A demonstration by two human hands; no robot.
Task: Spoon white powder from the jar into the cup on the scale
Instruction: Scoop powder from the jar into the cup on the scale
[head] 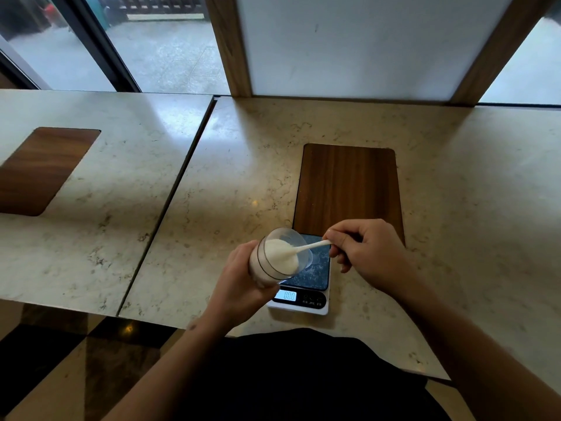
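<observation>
I see a marble counter (455, 177) filling the middle of the frame, with a wood inlay (349, 189) set into it at centre right. A second counter (106, 177) lies at left, parted from it by a dark seam (179, 183), with its own inlay (39, 168). A white panel (364, 44) in a wooden frame (230, 47) stands at top, windows (158, 50) at upper left.

The clear jar (274, 259) is tilted, its mouth facing up and right, above the left edge of the scale (306, 299). White powder (280, 255) fills it near the mouth. A white spoon (306, 247) enters the powder bowl-first. The cup (315, 258), clear and mostly hidden behind the jar, stands on the scale's dark platform. The display reads 0.00.
</observation>
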